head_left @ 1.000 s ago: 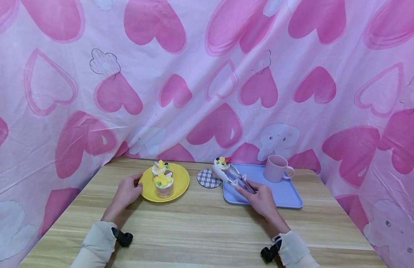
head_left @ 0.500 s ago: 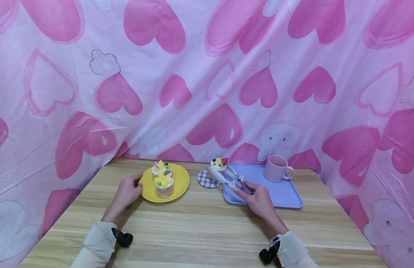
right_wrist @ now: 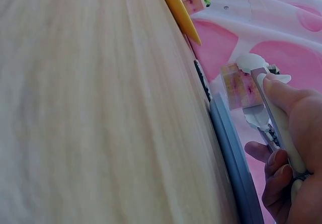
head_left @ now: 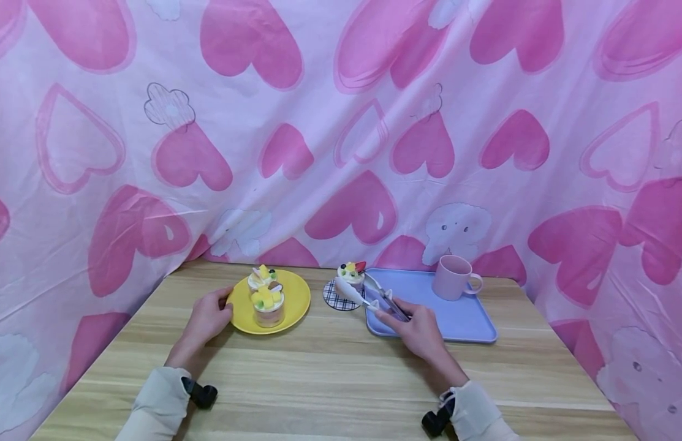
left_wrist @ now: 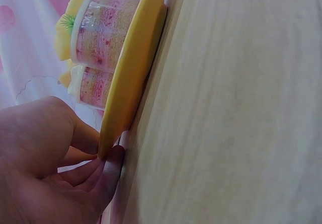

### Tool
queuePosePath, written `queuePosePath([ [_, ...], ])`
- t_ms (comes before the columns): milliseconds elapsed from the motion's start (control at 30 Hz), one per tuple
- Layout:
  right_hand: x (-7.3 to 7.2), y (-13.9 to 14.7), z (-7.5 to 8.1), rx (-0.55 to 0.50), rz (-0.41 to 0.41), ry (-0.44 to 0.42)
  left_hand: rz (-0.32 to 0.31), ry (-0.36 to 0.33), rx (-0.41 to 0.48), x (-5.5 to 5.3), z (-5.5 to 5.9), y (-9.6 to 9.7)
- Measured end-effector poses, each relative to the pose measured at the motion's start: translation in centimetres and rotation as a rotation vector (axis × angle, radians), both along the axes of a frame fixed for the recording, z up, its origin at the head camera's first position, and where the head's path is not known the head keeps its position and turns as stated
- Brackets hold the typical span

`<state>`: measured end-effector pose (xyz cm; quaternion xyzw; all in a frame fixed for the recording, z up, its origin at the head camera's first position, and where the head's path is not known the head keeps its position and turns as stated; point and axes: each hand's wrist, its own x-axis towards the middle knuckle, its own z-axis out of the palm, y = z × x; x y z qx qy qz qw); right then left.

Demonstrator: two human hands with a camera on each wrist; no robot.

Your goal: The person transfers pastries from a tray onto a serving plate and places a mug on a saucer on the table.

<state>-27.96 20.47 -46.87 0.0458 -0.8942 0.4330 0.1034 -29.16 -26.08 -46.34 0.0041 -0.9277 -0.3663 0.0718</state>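
My left hand (head_left: pixel 208 315) pinches the rim of a yellow plate (head_left: pixel 298 300), thumb above and fingers beneath, as the left wrist view shows. Two clear dessert cups, a front cup (head_left: pixel 269 315) and a back cup (head_left: pixel 256 284), stand upright on that plate with layered cake, cream and yellow fruit. My right hand (head_left: pixel 423 331) grips white-tipped serving tongs (right_wrist: pixel 274 105). Between the tong tips is a third cake cup (right_wrist: pixel 240 88), topped with cream, fruit and a red piece. In the right wrist view it hangs above the black-and-white checked coaster (head_left: pixel 332 299).
A blue tray (head_left: pixel 467 321) lies right of the coaster, partly under my right hand and the tongs. On its back part stands a pink mug (head_left: pixel 450 280), handle to the right. Behind the wooden table (head_left: pixel 296 380) hangs a pink heart-patterned cloth (head_left: pixel 285 214).
My right hand has moved left with the tongs and the cake cup, from the tray's near-left corner to over the coaster. My left hand and the plate stay put.
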Motion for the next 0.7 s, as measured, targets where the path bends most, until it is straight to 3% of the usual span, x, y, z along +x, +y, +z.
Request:
queuePosePath([
  [367, 0.3, -1.3, 0.0, -0.025, 0.036, 0.019, 0.0, 0.012, -0.01, 0.0, -0.1, -0.1],
  [700, 0.6, -2.5, -0.1, -0.013, 0.039, -0.016, 0.029, -0.052, 0.094, 0.3, 0.2, 0.0],
])
